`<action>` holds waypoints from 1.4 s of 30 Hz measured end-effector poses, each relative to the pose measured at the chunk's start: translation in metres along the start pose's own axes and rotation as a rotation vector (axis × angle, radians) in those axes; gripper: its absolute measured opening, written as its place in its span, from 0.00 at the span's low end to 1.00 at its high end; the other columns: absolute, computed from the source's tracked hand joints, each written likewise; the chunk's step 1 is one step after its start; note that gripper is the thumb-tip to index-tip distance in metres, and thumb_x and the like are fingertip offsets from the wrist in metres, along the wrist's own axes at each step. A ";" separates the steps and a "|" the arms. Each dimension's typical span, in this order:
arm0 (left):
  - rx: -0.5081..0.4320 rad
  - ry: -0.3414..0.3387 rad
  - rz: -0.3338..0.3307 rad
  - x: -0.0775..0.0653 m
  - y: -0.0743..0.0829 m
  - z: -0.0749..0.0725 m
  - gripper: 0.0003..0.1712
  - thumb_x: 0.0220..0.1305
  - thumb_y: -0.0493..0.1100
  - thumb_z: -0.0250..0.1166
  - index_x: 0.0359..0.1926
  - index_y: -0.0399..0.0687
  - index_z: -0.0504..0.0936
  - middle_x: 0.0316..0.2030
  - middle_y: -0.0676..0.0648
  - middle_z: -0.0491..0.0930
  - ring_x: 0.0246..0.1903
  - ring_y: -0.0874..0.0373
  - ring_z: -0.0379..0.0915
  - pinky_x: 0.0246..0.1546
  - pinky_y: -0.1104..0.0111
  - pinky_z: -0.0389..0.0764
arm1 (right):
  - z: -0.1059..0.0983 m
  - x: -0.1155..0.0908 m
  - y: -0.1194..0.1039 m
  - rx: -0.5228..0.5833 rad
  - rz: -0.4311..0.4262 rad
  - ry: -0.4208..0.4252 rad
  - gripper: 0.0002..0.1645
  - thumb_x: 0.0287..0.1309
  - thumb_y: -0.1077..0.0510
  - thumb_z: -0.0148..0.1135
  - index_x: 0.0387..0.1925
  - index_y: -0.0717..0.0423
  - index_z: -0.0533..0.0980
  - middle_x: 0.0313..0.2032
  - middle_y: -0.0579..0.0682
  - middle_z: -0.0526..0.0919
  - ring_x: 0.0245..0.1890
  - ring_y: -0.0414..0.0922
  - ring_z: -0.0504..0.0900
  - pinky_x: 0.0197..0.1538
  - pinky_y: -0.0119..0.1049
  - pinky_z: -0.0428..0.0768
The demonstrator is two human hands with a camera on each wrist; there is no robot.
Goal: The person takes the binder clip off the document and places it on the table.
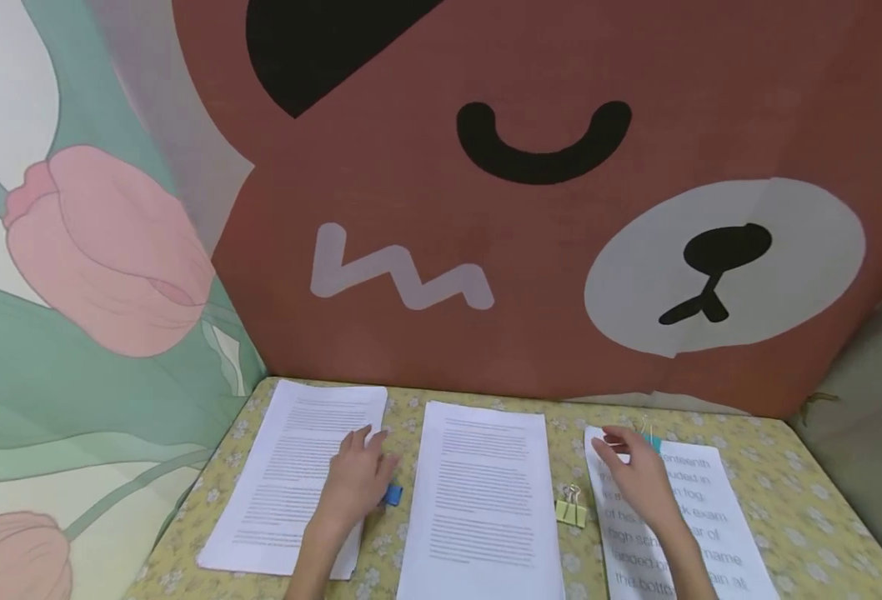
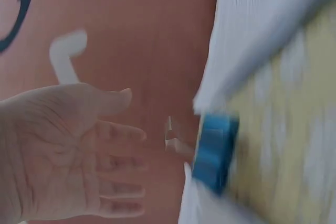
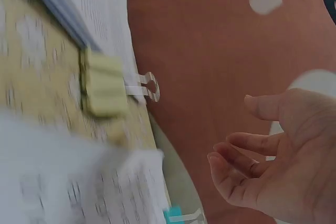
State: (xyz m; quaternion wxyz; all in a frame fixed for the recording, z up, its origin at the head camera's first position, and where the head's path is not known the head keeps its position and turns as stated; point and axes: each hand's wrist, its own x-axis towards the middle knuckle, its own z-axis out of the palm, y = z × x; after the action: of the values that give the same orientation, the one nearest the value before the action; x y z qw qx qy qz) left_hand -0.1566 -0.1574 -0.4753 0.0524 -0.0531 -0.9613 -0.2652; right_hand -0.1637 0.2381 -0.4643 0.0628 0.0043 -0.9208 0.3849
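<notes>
My left hand is over the right side of the left paper stack, fingers spread and holding nothing. Just beside it a blue binder clip lies between the stacks; the left wrist view shows this clip apart from the extended fingers. Above the upper left of the large-print stack, my right hand has loosely bent fingers with nothing between them. Partly hidden behind it, a teal binder clip sits at that stack's top edge. A yellow binder clip lies to the left of this hand.
A middle stack of printed paper lies between the two hands. Flowered yellow cloth covers the table. A brown bear-patterned hanging rises along the back edge, and a tulip-patterned one stands at the left.
</notes>
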 end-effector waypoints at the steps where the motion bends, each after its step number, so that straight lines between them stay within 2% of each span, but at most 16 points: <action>1: -0.003 0.028 0.044 0.000 0.008 0.002 0.25 0.75 0.47 0.62 0.62 0.32 0.79 0.63 0.26 0.73 0.66 0.26 0.65 0.57 0.31 0.71 | -0.003 0.001 0.003 -0.006 0.016 0.002 0.31 0.77 0.51 0.57 0.66 0.74 0.69 0.58 0.71 0.77 0.56 0.65 0.78 0.57 0.62 0.77; 5: -0.006 0.069 0.171 0.000 0.048 0.012 0.22 0.74 0.47 0.64 0.58 0.35 0.82 0.59 0.33 0.78 0.62 0.35 0.73 0.57 0.40 0.77 | -0.016 0.002 0.013 -0.028 0.065 0.007 0.33 0.78 0.50 0.55 0.68 0.74 0.67 0.58 0.72 0.76 0.58 0.67 0.75 0.60 0.64 0.74; 8: -0.040 0.056 0.210 0.000 0.081 0.024 0.18 0.74 0.47 0.64 0.55 0.39 0.84 0.54 0.38 0.82 0.57 0.41 0.78 0.56 0.48 0.80 | -0.026 0.002 0.021 -0.045 0.094 0.003 0.34 0.79 0.49 0.53 0.69 0.75 0.65 0.59 0.73 0.75 0.59 0.68 0.74 0.61 0.64 0.72; 10: -0.114 0.047 0.205 -0.002 0.104 0.032 0.15 0.74 0.46 0.64 0.51 0.41 0.86 0.49 0.42 0.85 0.50 0.46 0.82 0.51 0.54 0.83 | -0.032 0.002 0.027 -0.065 0.109 0.006 0.35 0.79 0.49 0.52 0.68 0.77 0.65 0.58 0.75 0.75 0.59 0.69 0.74 0.61 0.64 0.72; 13: -0.295 0.001 0.162 -0.002 0.133 0.048 0.11 0.73 0.44 0.64 0.47 0.42 0.87 0.42 0.45 0.86 0.41 0.54 0.84 0.42 0.63 0.85 | -0.044 0.003 0.037 -0.084 0.159 0.009 0.35 0.79 0.49 0.52 0.68 0.78 0.64 0.58 0.77 0.73 0.59 0.71 0.73 0.60 0.65 0.73; 16: -0.450 -0.080 0.125 -0.005 0.155 0.065 0.10 0.72 0.43 0.64 0.45 0.41 0.86 0.37 0.48 0.86 0.35 0.62 0.82 0.37 0.70 0.83 | -0.057 0.003 0.049 -0.098 0.238 -0.002 0.37 0.79 0.48 0.51 0.68 0.79 0.62 0.59 0.78 0.72 0.59 0.73 0.73 0.58 0.65 0.74; 19: -0.539 -0.175 0.095 -0.012 0.173 0.082 0.13 0.71 0.44 0.65 0.48 0.40 0.85 0.38 0.49 0.85 0.36 0.63 0.81 0.39 0.69 0.82 | -0.068 0.001 0.062 -0.110 0.324 -0.031 0.40 0.79 0.45 0.48 0.67 0.80 0.60 0.59 0.80 0.69 0.58 0.74 0.72 0.57 0.65 0.74; 21: -0.573 -0.242 0.072 -0.018 0.185 0.092 0.16 0.71 0.46 0.65 0.53 0.40 0.84 0.42 0.47 0.85 0.42 0.59 0.82 0.45 0.66 0.83 | -0.074 -0.001 0.071 -0.120 0.365 -0.051 0.41 0.79 0.44 0.47 0.67 0.82 0.59 0.59 0.81 0.68 0.58 0.75 0.72 0.57 0.65 0.74; 25: -0.629 -0.390 0.010 -0.026 0.201 0.111 0.23 0.71 0.50 0.64 0.61 0.43 0.80 0.56 0.44 0.82 0.59 0.51 0.77 0.60 0.57 0.77 | -0.081 -0.007 0.087 -0.144 0.421 -0.068 0.43 0.78 0.44 0.46 0.66 0.84 0.57 0.58 0.83 0.67 0.58 0.75 0.71 0.57 0.66 0.73; 29: -0.716 -0.522 -0.037 -0.030 0.210 0.124 0.26 0.72 0.50 0.63 0.66 0.44 0.77 0.62 0.45 0.77 0.66 0.50 0.71 0.67 0.52 0.71 | -0.083 -0.012 0.100 -0.155 0.478 -0.082 0.45 0.77 0.43 0.47 0.66 0.85 0.55 0.57 0.84 0.66 0.58 0.76 0.69 0.57 0.66 0.73; 32: -0.769 -0.560 -0.044 -0.032 0.215 0.130 0.26 0.73 0.48 0.63 0.66 0.43 0.75 0.59 0.46 0.77 0.64 0.53 0.72 0.66 0.53 0.72 | -0.081 -0.014 0.105 -0.152 0.536 -0.095 0.45 0.77 0.43 0.48 0.66 0.85 0.54 0.57 0.84 0.66 0.59 0.77 0.68 0.58 0.66 0.73; 35: -0.778 -0.555 -0.046 -0.034 0.218 0.134 0.25 0.72 0.47 0.63 0.65 0.43 0.76 0.56 0.48 0.78 0.62 0.55 0.72 0.65 0.56 0.73 | -0.079 -0.015 0.108 -0.151 0.580 -0.097 0.45 0.77 0.43 0.48 0.66 0.85 0.54 0.57 0.83 0.65 0.59 0.76 0.68 0.58 0.66 0.73; 42: -0.720 -0.551 -0.059 -0.037 0.220 0.137 0.24 0.72 0.48 0.63 0.65 0.44 0.77 0.61 0.46 0.77 0.66 0.54 0.70 0.67 0.56 0.71 | -0.080 -0.017 0.111 -0.152 0.610 -0.077 0.44 0.77 0.44 0.47 0.67 0.84 0.54 0.59 0.83 0.63 0.60 0.77 0.67 0.60 0.66 0.72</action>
State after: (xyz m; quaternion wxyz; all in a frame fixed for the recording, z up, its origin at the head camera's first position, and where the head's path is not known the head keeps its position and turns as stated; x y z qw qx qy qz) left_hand -0.1019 0.0985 -0.4862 -0.2348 -0.1092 -0.7870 -0.5599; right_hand -0.1440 0.3723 -0.4892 -0.0902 -0.2622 -0.9075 0.3156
